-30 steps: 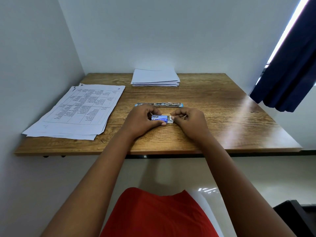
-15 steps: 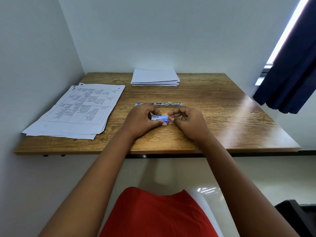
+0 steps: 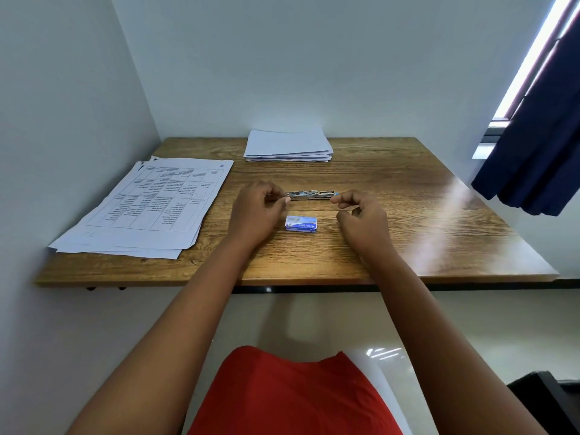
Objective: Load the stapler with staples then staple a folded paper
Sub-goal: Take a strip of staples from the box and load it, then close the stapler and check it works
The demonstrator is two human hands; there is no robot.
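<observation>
Stapler lying opened flat at surface centre, staple box just at its 6 o'clock; left hand pinches a thin strip, apparently staples, right hand loosely curled and empty; seat strip squarely in channel.

left hand covers the left end of the stapler, contact there not visible. Something thin sits at its fingertips, too small to identify. right hand: fingers curled beside the stapler's right end, can't tell if touching or pinching anything. Staple box label too small to read. Printed sheets text illegible. Curtain and black object cut off by the right edge.
</observation>
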